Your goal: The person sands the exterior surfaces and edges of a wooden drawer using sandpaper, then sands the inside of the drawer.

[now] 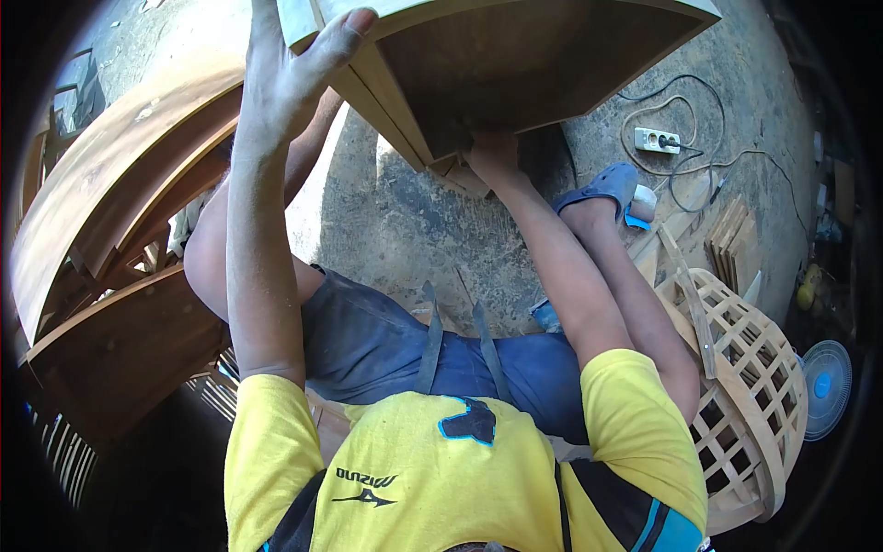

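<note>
A wooden furniture piece with a curved pale edge and a dark recessed panel (515,64) is raised and tilted at the top of the view. My left hand (299,78) grips its left corner, thumb over the pale frame; the other fingers are partly cut off by the picture's edge. Under the panel, my right hand (494,156) is closed at the lower edge of the same piece, with its fingertips in shadow. The lower edge is close to the concrete floor, between my legs.
Curved wooden furniture parts (120,175) stand at my left. To the right lie a power strip (657,141) with cables, wood offcuts (728,241), a wooden lattice frame (750,340) and a fan (828,388). My clog (602,187) rests beside a small roll (642,204).
</note>
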Motion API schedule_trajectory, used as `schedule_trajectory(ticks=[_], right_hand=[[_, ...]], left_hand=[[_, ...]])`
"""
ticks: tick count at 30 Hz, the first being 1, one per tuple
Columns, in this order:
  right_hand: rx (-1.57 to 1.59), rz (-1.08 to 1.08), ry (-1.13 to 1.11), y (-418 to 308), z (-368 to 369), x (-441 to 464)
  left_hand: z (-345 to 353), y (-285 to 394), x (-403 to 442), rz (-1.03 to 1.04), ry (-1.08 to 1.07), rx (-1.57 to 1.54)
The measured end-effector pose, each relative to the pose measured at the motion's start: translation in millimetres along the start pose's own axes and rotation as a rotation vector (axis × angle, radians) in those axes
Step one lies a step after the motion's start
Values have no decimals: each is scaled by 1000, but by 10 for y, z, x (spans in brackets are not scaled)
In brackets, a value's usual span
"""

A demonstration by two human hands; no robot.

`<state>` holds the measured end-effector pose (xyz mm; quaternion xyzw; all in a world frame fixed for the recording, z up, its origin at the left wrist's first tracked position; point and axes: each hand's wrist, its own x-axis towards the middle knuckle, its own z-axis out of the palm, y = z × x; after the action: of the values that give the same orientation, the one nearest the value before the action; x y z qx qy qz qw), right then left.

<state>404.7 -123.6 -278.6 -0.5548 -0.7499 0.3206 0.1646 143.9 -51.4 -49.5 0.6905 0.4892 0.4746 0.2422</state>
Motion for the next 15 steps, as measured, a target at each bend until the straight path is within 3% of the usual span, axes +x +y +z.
schedule_trajectory(ticks=[2,6,8,9,11,12,14,15], right_hand=[[-204,-151,164,-132,209,-97],[-215,-186,82,-36,132,60],[-285,126,-436,-285,-45,269],[-287,133,-437,-192,77,156],[-180,-264,116,-64,258,-37],[-187,-283,116,-30,187,-113],[-250,-555,-71,85,21,-353],[-250,-556,-80,7,-62,-332]], left_hand=[[54,-6,26,30,8,-20],[68,-63,-27,55,11,-41],[15,-15,-21,92,-30,35],[42,25,-47,91,-33,28],[62,48,-43,11,-2,-46],[94,-75,-9,125,20,-30],[53,23,-4,40,-4,-29],[78,45,-4,22,3,-64]])
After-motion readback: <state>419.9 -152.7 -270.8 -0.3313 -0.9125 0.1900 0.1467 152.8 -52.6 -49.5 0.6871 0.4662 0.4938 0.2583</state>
